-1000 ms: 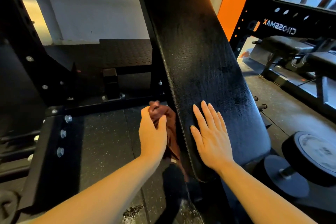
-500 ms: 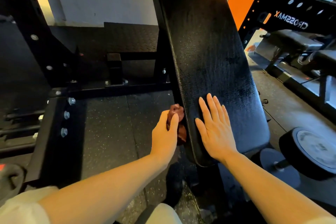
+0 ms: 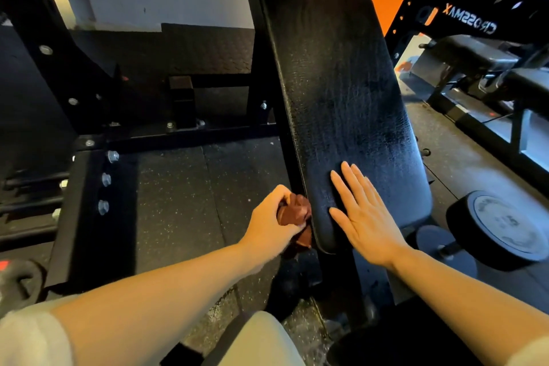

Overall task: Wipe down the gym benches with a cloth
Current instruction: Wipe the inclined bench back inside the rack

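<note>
While the right hand [image 3: 367, 223] lay flat and open on the black bench pad [image 3: 341, 92], the left hand [image 3: 271, 224] gripped a bunched reddish-brown cloth [image 3: 294, 214] against the pad's left edge.

Mirrored "CROSSMAX" on black rack [image 3: 463, 19]

counter pad [image 3: 341, 92] centre, running away from the person | right hand [image 3: 367, 217] flat on its near end | left hand [image 3: 271, 226] holds cloth [image 3: 295, 214] against its left edge | weight plate [image 3: 502, 223] on floor to the right | rack frame [image 3: 89, 157] left
</note>
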Tool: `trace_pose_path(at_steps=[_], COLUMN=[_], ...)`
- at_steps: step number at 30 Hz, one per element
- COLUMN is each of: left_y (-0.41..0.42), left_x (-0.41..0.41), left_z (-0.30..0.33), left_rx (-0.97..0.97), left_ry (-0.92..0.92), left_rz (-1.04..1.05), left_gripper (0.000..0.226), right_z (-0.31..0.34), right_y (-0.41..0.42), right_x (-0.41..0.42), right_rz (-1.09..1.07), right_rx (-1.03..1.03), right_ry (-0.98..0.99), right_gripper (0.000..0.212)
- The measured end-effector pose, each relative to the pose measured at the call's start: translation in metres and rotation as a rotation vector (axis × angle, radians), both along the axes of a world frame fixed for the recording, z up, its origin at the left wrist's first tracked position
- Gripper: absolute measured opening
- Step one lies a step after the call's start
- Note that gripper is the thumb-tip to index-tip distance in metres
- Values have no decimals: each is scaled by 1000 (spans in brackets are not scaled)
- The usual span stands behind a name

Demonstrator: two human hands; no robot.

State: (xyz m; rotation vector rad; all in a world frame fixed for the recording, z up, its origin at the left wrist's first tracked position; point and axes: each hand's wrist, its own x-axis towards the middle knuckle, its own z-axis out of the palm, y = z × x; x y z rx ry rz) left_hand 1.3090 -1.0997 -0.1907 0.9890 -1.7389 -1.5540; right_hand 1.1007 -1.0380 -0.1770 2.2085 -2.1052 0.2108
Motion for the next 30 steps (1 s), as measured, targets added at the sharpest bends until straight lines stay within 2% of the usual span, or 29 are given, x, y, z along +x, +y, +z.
trace_pose_path(at_steps=[2,5,7,10,13,15,18,20,23,25,27,30], left_y=[5,1,7,21,24,24,18,8,1,1,-6,-33], left_x=[2,-6,-13,-11,2,6,4,2,-5,-14,-20,-16], left_z=[-11,-12,-9,-18,-15,4,44,62,76,86,91,85], left_rx=[-32,-76,-115,-143,-26,-9,-32,-50,127,254,224,-123], left_ry=[-33,15,72,39,3,50,271,346,455,545,541,343], left_rz=[-57,192,231,106,-93,-154,-37,20,-12,-98,-77,230], left_gripper=[25,25,26,26,27,25,21,22,29,32,27,25], right_z=[-1,-8,-12,-13,-16,-14,6,28,56,70,80,80], right_y=[6,18,21,19,20,21,20,17,4,-8,-14,-14], right_x=[-7,-17,-18,-18,-18,-15,-1,16,47,60,61,48], right_rz=[22,30,22,26,28,30,-32,-55,28,23,-24,-20], right_rx=[7,15,16,10,-10,-33,-166,-267,-202,-194,-343,-514], right_ry=[31,70,70,81,75,41,-153,-403,-802,-940,-881,-663], right_gripper=[61,60,60,59,59,59,61,64,57,56,60,62])
